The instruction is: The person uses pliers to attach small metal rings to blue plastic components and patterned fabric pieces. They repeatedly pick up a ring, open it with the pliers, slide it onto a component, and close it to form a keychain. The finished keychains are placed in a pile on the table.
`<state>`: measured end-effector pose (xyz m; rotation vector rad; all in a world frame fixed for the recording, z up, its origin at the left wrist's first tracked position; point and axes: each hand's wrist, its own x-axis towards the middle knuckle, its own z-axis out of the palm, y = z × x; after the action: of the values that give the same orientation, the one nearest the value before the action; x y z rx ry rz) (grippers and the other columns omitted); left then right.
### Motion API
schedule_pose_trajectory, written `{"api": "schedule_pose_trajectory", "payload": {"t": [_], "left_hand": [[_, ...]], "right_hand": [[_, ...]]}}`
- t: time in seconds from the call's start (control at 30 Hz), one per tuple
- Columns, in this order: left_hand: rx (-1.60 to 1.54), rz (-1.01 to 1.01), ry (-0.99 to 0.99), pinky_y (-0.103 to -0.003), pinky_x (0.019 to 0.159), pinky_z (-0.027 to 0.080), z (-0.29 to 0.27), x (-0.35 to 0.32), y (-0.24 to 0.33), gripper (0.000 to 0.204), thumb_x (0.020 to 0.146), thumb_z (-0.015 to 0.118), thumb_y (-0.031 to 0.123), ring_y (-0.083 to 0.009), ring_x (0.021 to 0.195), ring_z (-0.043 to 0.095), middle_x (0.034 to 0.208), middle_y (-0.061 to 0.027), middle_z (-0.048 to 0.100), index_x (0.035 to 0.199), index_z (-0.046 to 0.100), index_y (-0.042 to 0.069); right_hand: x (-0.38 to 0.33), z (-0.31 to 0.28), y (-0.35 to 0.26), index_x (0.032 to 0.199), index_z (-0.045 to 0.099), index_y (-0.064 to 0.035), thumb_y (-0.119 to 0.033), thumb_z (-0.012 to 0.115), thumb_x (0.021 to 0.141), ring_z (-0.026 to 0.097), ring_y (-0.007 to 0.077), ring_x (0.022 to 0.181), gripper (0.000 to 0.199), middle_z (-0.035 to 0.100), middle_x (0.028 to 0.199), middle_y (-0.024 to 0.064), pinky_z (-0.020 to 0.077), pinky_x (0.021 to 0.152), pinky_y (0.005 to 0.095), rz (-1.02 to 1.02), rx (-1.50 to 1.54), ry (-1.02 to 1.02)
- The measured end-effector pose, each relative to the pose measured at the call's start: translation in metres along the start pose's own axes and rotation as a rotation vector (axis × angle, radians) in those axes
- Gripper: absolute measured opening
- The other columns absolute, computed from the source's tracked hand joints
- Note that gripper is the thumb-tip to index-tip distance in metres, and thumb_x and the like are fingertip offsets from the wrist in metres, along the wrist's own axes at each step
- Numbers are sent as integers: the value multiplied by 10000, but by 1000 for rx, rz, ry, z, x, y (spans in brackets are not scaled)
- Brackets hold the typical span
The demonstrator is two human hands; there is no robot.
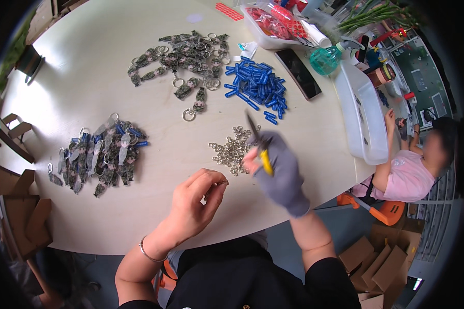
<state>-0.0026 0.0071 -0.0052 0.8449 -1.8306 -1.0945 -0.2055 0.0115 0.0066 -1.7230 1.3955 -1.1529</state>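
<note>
My left hand (195, 201), bare and with a bracelet at the wrist, is closed in a pinch near the table's front edge. A tiny metal piece shows at its fingertips, too small to name surely. My right hand (281, 177), in a grey glove with bare fingertips, grips pliers (265, 157) with yellow handles and dark pointed jaws aimed away from me. Just beyond and between both hands lies a heap of small silvery metal clasps (231, 151). Farther back is a pile of short blue tubes (260, 85).
Camouflage figure keychains (191, 59) are heaped at the back; another keychain pile (103, 154), some with blue tubes, lies left. A phone (298, 74), spray bottle (326, 60) and plastic bin (361, 113) line the right side. A person in pink (410, 175) sits beyond.
</note>
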Motion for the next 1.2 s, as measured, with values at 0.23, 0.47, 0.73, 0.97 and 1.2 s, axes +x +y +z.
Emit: {"api": "schedule_pose_trajectory", "payload": {"t": [0.23, 0.47, 0.73, 0.97, 1.2], "left_hand": [[19, -30, -9, -294, 557, 487, 0, 2, 2, 125, 827, 615, -68, -205, 633, 599, 819, -104, 601, 932, 582, -8], [19, -42, 23, -253, 560, 451, 0, 3, 4, 101, 827, 610, -84, -140, 616, 544, 783, -82, 586, 904, 588, -22], [36, -95, 29, -327, 547, 476, -3, 1, 1, 117, 827, 626, -38, -247, 634, 605, 813, -103, 599, 925, 583, 9], [74, -95, 50, -326, 537, 470, -3, 0, 3, 130, 810, 636, -38, -242, 622, 608, 797, -107, 603, 925, 596, 8], [81, -86, 71, -336, 529, 470, -1, -1, 4, 146, 800, 647, -35, -252, 625, 615, 794, -117, 610, 929, 598, 10]], "right_hand": [[44, -47, 73, 796, 633, -36, -109, 728, 733, 523, 300, 965, 135, 562, 1026, 91, 419, 822, 426, 17, -867, 176], [48, -42, 75, 806, 625, -40, -133, 717, 763, 504, 312, 1010, 138, 549, 1044, 107, 405, 828, 448, -10, -1035, 102], [22, -15, -31, 842, 613, -10, -70, 746, 695, 506, 313, 1018, 207, 547, 1079, 133, 404, 866, 422, -343, -594, -136], [12, -3, -39, 934, 601, -5, -121, 734, 657, 508, 306, 1033, 328, 538, 1084, 114, 406, 886, 442, -531, -809, -162], [8, 2, -39, 1074, 550, -19, -56, 637, 778, 498, 345, 1022, 312, 510, 1064, 146, 407, 907, 445, -444, -829, -138]]}}
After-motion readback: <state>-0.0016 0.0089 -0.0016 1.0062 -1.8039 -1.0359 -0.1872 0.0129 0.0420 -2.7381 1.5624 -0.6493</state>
